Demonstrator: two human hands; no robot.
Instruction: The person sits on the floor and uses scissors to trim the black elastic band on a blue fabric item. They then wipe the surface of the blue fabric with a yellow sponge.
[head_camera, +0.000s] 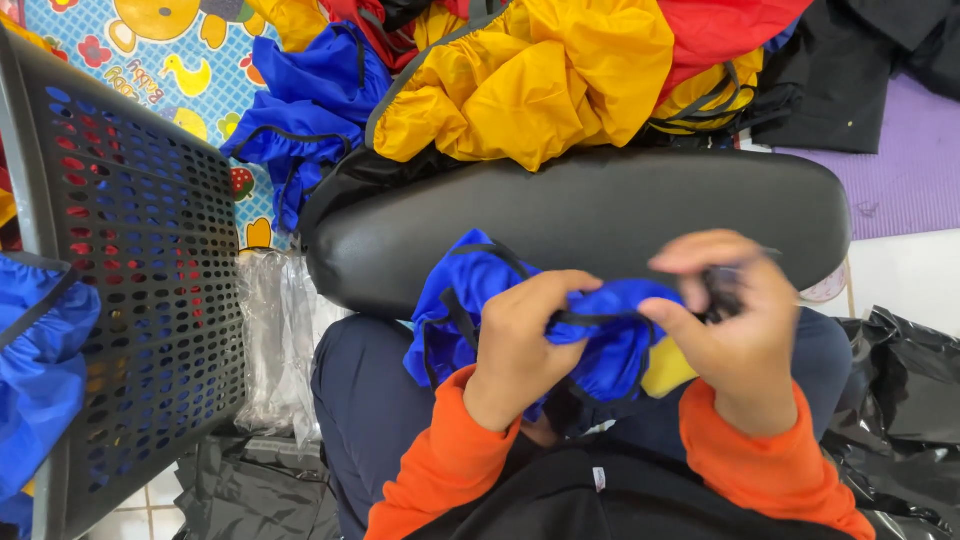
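Left hand (520, 345) closed on bunched blue fabric bag (600, 340), black cord under its fingers. Right hand (735, 320), blurred, pinches the bag's other end. Bag held between both, over the lap, just below the black cushion (600, 215).

A black padded vinyl seat (600, 215) bears a heap of yellow, red and blue nylon garments (530, 80). A dark perforated plastic crate (150, 290) stands left, beside crinkled clear plastic bags (275, 340).
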